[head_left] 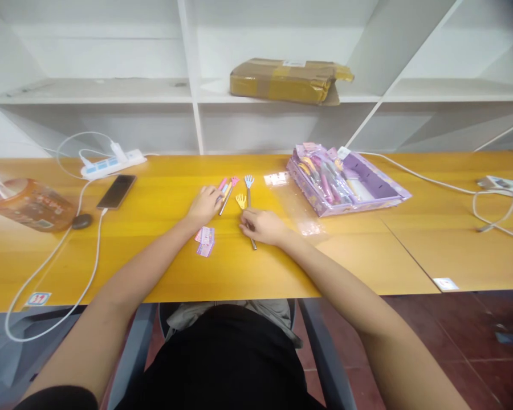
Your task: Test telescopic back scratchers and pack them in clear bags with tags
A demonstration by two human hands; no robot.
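Note:
Small back scratchers with hand-shaped heads lie on the desk between my hands. A pink back scratcher (234, 181) slants beside my left hand (205, 205), its metal rod pointing down toward me. The left fingers are curled at the lower ends of several coloured sticks (224, 185); the grip itself is hidden. My right hand (260, 225) has its fingers closed around a yellow back scratcher (240, 201), its head showing past the fingertips. Just beyond lies a blue back scratcher (249, 181), its rod running under or beside that hand. Small printed cards (205, 241) rest near my left wrist.
At the right a purple box (376, 199) holds several wrapped items, next to clear plastic wrappers (297, 202). On the left are a phone (117, 191) on a white cable, a power strip (113, 164) and a bottle (29, 203). A taped carton (282, 81) sits on the shelf.

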